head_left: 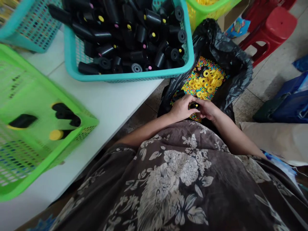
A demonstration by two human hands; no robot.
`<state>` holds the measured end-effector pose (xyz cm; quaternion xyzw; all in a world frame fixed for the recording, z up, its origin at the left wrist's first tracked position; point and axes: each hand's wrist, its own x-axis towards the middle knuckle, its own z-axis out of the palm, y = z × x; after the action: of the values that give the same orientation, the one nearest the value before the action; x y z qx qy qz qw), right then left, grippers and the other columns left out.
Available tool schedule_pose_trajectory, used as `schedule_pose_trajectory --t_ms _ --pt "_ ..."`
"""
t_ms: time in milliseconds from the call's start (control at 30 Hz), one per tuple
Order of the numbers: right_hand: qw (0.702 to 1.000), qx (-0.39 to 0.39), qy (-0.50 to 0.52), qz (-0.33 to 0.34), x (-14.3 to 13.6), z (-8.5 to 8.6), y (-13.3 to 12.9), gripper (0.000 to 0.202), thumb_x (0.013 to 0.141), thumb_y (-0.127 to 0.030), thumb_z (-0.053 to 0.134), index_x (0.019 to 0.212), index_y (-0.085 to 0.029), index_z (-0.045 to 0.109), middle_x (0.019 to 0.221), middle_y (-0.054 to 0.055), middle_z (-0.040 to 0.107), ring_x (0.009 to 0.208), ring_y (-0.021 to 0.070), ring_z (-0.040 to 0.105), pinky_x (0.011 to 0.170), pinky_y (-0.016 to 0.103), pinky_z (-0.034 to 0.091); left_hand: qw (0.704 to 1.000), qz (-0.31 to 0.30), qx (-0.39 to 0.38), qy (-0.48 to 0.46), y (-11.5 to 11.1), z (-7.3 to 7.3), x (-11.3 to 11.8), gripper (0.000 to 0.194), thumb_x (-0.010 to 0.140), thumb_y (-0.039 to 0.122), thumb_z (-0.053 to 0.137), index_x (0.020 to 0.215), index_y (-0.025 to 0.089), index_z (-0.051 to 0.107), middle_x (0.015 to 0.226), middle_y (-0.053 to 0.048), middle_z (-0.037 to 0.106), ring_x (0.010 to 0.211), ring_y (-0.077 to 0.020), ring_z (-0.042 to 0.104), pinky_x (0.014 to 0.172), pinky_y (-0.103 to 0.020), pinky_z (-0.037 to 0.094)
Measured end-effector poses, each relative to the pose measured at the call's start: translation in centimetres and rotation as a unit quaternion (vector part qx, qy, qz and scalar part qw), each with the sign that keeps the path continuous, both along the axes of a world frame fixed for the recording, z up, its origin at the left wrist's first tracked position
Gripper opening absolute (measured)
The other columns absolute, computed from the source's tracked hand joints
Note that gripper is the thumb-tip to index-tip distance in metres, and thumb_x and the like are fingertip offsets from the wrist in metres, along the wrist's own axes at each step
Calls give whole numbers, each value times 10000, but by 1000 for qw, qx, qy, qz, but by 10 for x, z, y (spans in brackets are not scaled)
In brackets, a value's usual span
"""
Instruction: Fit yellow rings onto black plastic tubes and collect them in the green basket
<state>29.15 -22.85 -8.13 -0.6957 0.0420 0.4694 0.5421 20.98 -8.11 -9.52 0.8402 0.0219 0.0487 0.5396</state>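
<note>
My left hand [182, 107] and my right hand [207, 109] meet low over a black plastic bag [213, 37]. Closed fingers of both hands hold a small black plastic tube [193, 105] with a yellow dot on its end; most of it is hidden. Below them in the bag lie many small coloured beads [190, 84] and a heap of yellow plastic rings [206, 84]. To the left, on the table, a turquoise basket [130, 77] is piled with similar black tubes [141, 33], several showing yellow or pink dots.
A green basket [72, 141] with a few black pieces [64, 114] sits on the white table [106, 106]. Another turquoise basket [36, 35] and a lime basket [211, 9] stand farther back. Red stools [276, 29] and blue containers [291, 96] are at right.
</note>
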Motion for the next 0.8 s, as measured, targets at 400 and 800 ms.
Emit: schedule_pose_trajectory --t_ms 400,800 --pt "992 -17 -106 67 4 10 -6 385 868 -506 762 707 -214 571 427 -42 490 345 137 495 352 230 290 999 6 -49 -10 -2 -2 -3 272 682 209 852 771 219 595 868 -59 636 891 -223 603 835 -332 485" --pt "651 -454 -468 389 18 25 -8 337 979 -181 500 1240 -74 685 1227 263 741 1118 341 752 820 326 541 990 25 -121 -75 7 -33 -8 304 781 361 864 967 157 737 872 -32 683 727 -127 582 658 -250 458"
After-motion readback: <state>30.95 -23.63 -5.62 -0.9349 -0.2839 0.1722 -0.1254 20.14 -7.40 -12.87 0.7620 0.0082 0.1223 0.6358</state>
